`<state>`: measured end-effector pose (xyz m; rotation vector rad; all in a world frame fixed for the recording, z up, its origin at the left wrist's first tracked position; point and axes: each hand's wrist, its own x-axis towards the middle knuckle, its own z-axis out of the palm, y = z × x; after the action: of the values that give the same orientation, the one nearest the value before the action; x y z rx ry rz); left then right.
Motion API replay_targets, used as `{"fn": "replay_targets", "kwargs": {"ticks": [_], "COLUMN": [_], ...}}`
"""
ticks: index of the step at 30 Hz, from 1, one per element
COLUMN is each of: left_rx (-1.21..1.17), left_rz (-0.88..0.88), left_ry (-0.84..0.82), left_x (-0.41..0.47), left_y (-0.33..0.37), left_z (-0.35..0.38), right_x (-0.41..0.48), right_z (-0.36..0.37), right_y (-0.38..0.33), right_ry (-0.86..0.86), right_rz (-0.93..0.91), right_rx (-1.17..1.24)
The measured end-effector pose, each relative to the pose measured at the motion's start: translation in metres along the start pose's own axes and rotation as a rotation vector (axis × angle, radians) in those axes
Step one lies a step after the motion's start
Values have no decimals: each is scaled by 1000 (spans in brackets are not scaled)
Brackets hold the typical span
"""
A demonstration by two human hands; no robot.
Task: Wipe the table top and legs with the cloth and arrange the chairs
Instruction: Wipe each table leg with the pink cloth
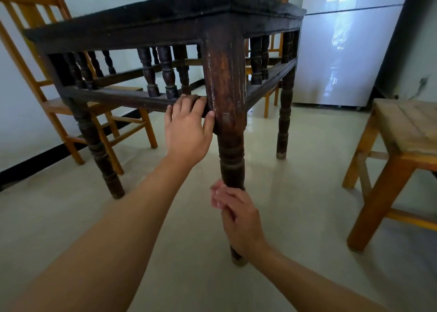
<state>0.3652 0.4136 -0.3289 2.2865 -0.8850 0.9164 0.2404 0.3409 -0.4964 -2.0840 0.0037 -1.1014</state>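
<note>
The dark wooden table [165, 11] stands in front of me, seen from low down at its near corner. My left hand [186, 132] grips the lower rail [113, 96] right beside the near table leg [224, 79], thumb touching the leg. My right hand [238, 221] is wrapped around the lower, turned part of that same leg, just above the floor. Its fingertips are blurred and pinkish. No cloth shows clearly, so I cannot tell whether one lies under the palm.
An orange wooden chair [35, 51] stands behind the table at the left by the wall. Another chair [272, 51] is behind the far side. A wooden stool [406, 132] stands at the right. A white refrigerator [343, 46] fills the back right. The floor is pale tile.
</note>
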Motion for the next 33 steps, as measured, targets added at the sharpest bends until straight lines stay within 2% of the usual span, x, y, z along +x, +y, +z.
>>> {"fn": "replay_targets", "kwargs": {"ticks": [3, 5, 7, 8, 12, 15, 17, 20, 21, 23, 26, 29, 30, 33], "left_rx": [-6, -22, -47, -54, -66, -129, -168, -228, -245, -274, -317, -357, -374, -396], "left_rz": [-16, -37, -61, -67, -31, -27, -38, -58, -51, -36, -60, -86, -88, -70], "left_ry": [24, 46, 60, 64, 73, 74, 40, -62, -88, -116, -129, -141, -144, -140], "left_x": [-3, -4, -6, -7, -17, -38, -53, -67, -70, -73, -74, -78, -80, -87], "left_y": [2, 5, 8, 9, 8, 5, 2, 1, 1, 4, 6, 7, 9, 12], "left_z": [4, 8, 10, 11, 17, 21, 25, 34, 37, 43, 48, 50, 51, 56], "right_x": [36, 74, 94, 90, 10, -20, -2, 54, 67, 65, -13, -49, -37, 22], "right_z": [-32, -53, -54, -45, 13, 8, -15, -45, -46, -28, 14, 1, -10, -35], "right_y": [10, 6, 2, -5, -6, 12, 23, 32, 30, 20, 24, 46, 54, 56], "right_ry": [169, 308, 321, 291, 200, 69, 137, 386, 394, 296, 138, 56, 62, 236], "right_rz": [214, 357, 447, 442, 250, 369, 503, 595, 591, 523, 380, 418, 492, 638], "right_rx": [105, 81, 154, 197, 115, 188, 199, 143, 148, 155, -35, -80, -76, -24]}}
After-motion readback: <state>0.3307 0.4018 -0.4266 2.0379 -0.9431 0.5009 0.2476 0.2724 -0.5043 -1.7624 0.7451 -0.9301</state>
